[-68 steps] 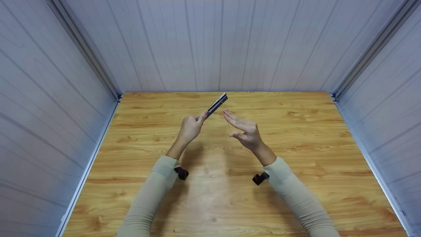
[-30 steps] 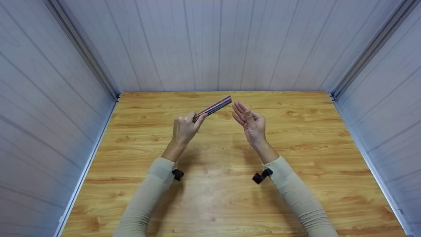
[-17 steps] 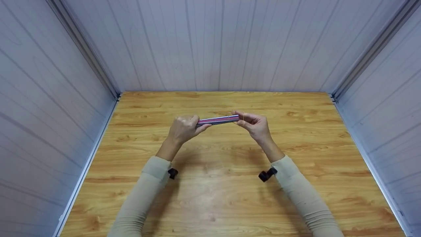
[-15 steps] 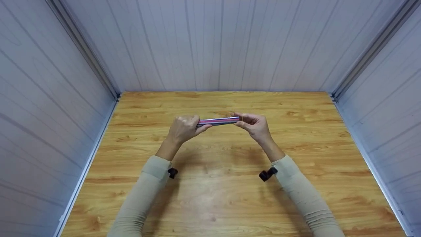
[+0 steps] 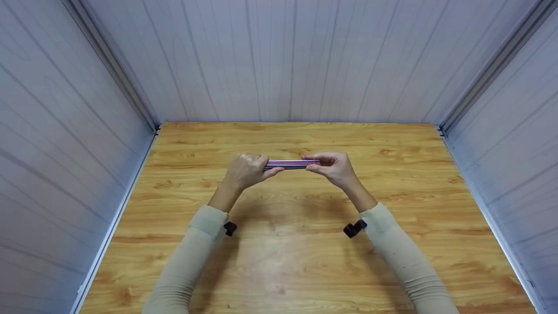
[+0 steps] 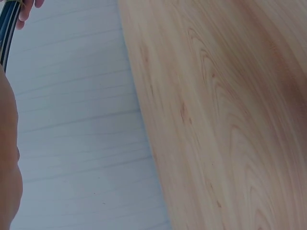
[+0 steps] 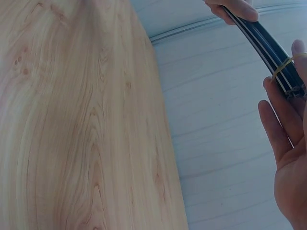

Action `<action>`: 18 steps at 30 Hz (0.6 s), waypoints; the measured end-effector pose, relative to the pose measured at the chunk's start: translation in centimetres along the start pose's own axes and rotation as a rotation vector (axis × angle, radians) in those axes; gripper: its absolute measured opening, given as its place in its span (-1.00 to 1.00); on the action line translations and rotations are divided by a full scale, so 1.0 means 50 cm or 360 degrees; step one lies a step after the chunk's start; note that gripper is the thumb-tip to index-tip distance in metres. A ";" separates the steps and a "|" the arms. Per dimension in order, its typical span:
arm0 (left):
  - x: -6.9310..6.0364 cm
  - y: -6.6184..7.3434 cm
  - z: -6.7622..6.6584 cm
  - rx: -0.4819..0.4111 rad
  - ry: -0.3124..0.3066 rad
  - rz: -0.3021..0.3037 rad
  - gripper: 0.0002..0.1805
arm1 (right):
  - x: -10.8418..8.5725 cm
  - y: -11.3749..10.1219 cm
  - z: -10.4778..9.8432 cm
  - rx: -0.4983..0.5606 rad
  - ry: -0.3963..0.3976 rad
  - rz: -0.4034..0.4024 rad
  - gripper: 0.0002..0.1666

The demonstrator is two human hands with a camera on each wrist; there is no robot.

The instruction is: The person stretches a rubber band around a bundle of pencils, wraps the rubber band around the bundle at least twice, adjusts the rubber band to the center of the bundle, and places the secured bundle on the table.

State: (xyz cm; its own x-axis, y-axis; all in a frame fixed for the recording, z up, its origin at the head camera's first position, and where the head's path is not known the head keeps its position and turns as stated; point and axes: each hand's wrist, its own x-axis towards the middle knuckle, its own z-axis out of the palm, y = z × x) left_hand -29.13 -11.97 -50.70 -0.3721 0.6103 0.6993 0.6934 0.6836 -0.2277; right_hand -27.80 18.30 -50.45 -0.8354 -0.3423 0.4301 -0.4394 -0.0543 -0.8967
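Note:
A bundle of thin sticks [image 5: 290,164], pink, purple and dark, is held level above the table between both hands. My left hand [image 5: 246,172] grips its left end, thumb along the near side. At the other end my right hand [image 5: 338,170] holds the bundle between thumb and fingers. In the right wrist view a yellowish rubber band [image 7: 283,66] crosses the sticks [image 7: 264,43] close to their end, running over to the fingers of the right hand [image 7: 290,163]. The left wrist view catches only part of the left hand [image 6: 8,158] and the dark sticks [image 6: 6,28].
The wood-grain table [image 5: 279,261] lies beneath both hands. Pale panelled walls [image 5: 279,61] stand behind it and on both sides. Small black devices [image 5: 355,228] sit at both wrists, beside the sleeve cuffs.
The bundle swung from a steep slant to level, and the right hand came onto its right end. Since half a second ago, the right fingers have shifted slightly left along it.

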 end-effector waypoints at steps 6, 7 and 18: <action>0.004 0.005 -0.005 -0.0027 -0.0058 -0.0034 -0.13 | -0.003 0.004 -0.001 -0.0142 0.0000 0.0018 -0.74; 0.004 0.005 -0.006 -0.0032 -0.0064 -0.0041 -0.12 | -0.003 0.004 0.000 -0.0151 -0.0003 0.0028 -0.75; 0.000 0.016 -0.004 -0.0081 -0.0035 -0.0095 -0.10 | -0.006 0.011 0.003 -0.0196 -0.0003 -0.0022 -0.82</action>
State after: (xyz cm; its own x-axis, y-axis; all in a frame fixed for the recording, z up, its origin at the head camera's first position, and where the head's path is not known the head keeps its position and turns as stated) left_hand -28.45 -11.48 -50.76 -0.4269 0.5778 0.6956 0.6996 0.6984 -0.1508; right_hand -27.74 18.21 -51.10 -0.8286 -0.3439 0.4418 -0.4880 0.0569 -0.8710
